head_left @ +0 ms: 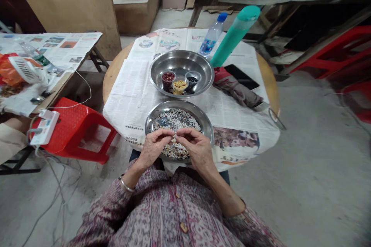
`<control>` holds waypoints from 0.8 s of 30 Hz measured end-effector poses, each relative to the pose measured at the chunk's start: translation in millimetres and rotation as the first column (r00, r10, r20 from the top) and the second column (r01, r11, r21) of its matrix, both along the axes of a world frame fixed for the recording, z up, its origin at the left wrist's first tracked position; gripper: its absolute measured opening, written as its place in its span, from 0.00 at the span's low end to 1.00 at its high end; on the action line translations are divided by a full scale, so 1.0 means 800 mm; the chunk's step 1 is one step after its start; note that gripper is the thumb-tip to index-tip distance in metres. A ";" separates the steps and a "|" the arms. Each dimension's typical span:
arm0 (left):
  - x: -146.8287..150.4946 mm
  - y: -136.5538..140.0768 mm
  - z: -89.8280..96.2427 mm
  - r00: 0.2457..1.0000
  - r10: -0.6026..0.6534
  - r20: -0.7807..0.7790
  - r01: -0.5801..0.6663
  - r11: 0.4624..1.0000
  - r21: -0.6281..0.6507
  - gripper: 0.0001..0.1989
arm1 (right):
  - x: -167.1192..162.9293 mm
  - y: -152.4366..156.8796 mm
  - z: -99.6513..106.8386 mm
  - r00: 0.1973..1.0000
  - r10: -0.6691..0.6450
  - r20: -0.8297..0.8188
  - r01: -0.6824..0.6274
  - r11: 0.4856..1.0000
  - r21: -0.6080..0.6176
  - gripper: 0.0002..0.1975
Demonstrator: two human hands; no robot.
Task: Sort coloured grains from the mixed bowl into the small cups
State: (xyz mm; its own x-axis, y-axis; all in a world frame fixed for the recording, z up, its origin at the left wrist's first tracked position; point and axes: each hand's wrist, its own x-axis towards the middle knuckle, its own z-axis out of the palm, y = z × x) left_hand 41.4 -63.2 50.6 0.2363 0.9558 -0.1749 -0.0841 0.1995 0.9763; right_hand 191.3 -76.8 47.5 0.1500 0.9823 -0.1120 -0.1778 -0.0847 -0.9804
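Mixed grains [189,118], pale with dark and yellowish bits among them, lie spread over the bottom of the nearer steel basin. The round table [270,75] under it wears newspaper [130,85], and the farther steel basin [182,59] stands just beyond. That nearer steel basin [206,124] has a low wall, so wrists are best kept light near its rim lest it tip. Left hand [153,147] and right hand [198,149] reach over it, fingers curled, each thumb brought toward its forefinger, the two sets of tips almost meeting; whether they pinch a grain I cannot tell. Three clear cups [179,86] sit in the farther basin, with red, yellow and black contents. Fingertips should stay low over the grains, with a soft pinch, since hard little kernels would probably skid from a tight one
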 end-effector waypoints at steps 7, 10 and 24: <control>0.000 0.000 0.005 0.999 -0.023 0.024 0.023 1.000 -0.019 0.12 | 0.001 -0.002 0.001 0.999 0.031 0.012 -0.031 0.999 -0.013 0.11; 0.000 0.000 0.004 0.999 -0.035 0.007 0.035 0.999 -0.007 0.11 | 0.001 -0.002 -0.001 1.000 0.027 0.007 -0.027 1.000 -0.015 0.12; 0.002 -0.005 0.010 0.994 -0.061 -0.092 0.071 0.991 0.112 0.11 | 0.001 -0.002 -0.003 0.999 0.051 -0.015 -0.051 0.998 -0.027 0.13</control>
State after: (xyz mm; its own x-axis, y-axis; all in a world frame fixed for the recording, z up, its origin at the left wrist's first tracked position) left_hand 43.1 -67.3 58.2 0.2881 0.9536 -0.0877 0.0125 0.0878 0.9961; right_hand 192.3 -78.4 44.9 0.0977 0.9851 -0.1412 -0.1868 -0.1212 -0.9749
